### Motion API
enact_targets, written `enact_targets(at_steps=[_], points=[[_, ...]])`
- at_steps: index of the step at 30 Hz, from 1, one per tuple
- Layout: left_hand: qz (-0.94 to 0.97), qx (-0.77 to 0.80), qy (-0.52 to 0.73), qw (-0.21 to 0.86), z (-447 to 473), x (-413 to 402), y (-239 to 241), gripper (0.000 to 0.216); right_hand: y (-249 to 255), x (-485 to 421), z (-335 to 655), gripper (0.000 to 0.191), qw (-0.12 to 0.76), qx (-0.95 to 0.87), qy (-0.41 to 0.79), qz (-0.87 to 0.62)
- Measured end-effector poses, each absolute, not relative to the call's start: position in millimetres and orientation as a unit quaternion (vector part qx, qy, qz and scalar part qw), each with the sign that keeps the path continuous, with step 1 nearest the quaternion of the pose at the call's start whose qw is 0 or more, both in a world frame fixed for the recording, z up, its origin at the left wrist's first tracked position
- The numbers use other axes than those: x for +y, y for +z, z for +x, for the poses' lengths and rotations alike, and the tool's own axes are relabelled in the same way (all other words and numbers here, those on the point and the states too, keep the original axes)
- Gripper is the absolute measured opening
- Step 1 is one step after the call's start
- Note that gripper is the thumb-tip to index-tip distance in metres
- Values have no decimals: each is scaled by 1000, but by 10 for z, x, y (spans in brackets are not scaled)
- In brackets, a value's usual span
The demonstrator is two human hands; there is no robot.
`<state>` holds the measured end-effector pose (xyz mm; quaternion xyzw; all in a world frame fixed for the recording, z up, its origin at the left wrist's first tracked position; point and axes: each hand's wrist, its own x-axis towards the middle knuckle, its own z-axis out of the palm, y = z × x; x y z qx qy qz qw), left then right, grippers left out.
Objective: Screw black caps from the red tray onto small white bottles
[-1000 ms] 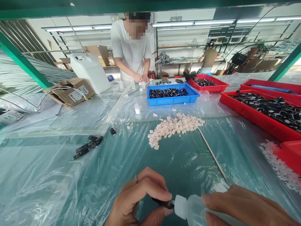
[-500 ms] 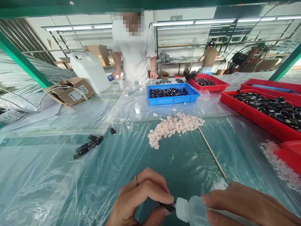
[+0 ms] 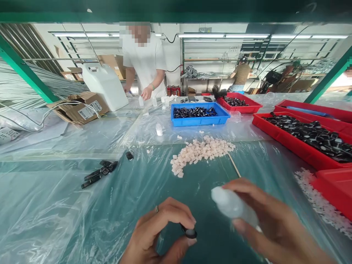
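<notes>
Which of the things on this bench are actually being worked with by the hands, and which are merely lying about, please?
Being worked with:
left hand pinching a small black cap
right hand holding a white squeeze bottle

Lying about:
pile of pale pieces
wooden stick
blue tray
white jug

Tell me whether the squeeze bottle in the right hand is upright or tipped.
Tipped: the squeeze bottle lies slanted in the right hand, its blurred nozzle end pointing up-left.

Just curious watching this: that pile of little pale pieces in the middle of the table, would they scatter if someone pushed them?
Probably. The pale pieces lie loose, with strays beside the heap, so they look light. The plastic sheet beneath looks smooth, so they would likely slide apart.
</notes>
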<state>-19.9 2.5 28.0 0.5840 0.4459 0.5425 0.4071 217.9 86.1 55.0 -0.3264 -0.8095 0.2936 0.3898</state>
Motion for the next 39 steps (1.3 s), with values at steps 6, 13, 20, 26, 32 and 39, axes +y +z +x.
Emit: enact_targets(at_steps=[6,13,20,26,32,39], points=[[588,482,551,343,-307,197,214,21,109,833,1997,30,243,-780,442,-371],[579,520,532,334,-382,205,302,10,211,1387,2233,47,199,-821,388,-368],[621,499,523,302,-343,206,269,10,-65,2247,1892,18,177,-845,125,-489],[633,482,528,297,-285,207,212,8,-99,2305,1844,19,109,-878,11,-465],[635,483,521,304,-262,204,158,10,-91,2260,1933,17,90,-899,-35,-427],[632,489,513,314,-238,198,111,6,-57,2302,1914,15,57,-934,-49,-349]])
